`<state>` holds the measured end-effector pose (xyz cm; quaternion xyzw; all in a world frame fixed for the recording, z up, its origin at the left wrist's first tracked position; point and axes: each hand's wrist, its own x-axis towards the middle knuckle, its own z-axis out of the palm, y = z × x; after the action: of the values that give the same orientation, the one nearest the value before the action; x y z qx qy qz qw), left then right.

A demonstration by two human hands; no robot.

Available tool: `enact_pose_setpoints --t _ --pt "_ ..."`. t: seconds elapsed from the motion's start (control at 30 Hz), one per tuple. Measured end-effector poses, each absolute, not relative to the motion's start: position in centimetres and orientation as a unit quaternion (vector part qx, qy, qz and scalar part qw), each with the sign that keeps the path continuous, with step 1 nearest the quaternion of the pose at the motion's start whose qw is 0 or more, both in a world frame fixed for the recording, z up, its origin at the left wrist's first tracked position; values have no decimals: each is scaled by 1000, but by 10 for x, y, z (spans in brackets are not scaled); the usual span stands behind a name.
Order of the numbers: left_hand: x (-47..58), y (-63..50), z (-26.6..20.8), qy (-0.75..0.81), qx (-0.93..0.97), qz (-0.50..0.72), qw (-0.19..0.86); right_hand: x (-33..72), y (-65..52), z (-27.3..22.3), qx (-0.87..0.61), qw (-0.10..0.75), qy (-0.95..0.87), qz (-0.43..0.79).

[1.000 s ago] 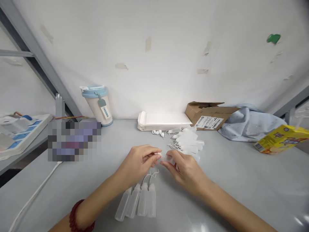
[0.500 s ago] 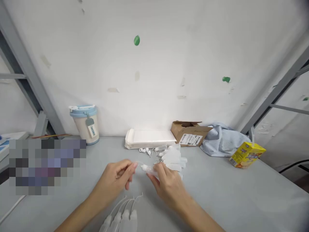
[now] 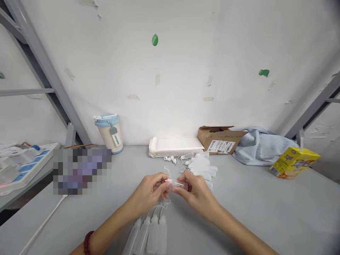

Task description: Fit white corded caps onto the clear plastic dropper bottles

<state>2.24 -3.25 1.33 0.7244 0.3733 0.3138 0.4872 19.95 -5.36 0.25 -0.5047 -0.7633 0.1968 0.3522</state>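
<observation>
A small translucent plastic squeeze bottle lies sideways between my two hands above the grey table. My left hand is closed, pinching the white cap at its neck. A thin white tube rises from the cap end. My right hand is closed round the body of the bottle from the right. Several similar bottles with bent tubes lie side by side at the near edge, under my left forearm. Behind my right hand is a pile of bottles, with several small white caps beside it.
Along the wall stand a cup with a blue lid, a stack of white packets, an open cardboard box and a crumpled light-blue cloth. A yellow drink carton is at right. A power strip lies at far left.
My left hand has moved from the tube's tip to the cap at the bottle's neck. The tube now points upward rather than left. The view has shifted left and slightly down.
</observation>
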Motion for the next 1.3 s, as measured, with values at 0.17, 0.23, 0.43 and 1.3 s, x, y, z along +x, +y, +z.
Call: enact_pose_setpoints --t 0.17,0.23,0.43,1.3 --pt "20 -26 11 367 722 299 505 198 -53 -5 -491 361 -781 133" --pt "20 -26 11 371 708 289 527 197 -54 -10 -457 378 -804 41" --pt "23 -31 15 377 654 271 597 196 -55 -9 -353 413 -823 -167" --pt "31 -41 13 371 689 306 542 199 -54 12 -378 436 -641 507"
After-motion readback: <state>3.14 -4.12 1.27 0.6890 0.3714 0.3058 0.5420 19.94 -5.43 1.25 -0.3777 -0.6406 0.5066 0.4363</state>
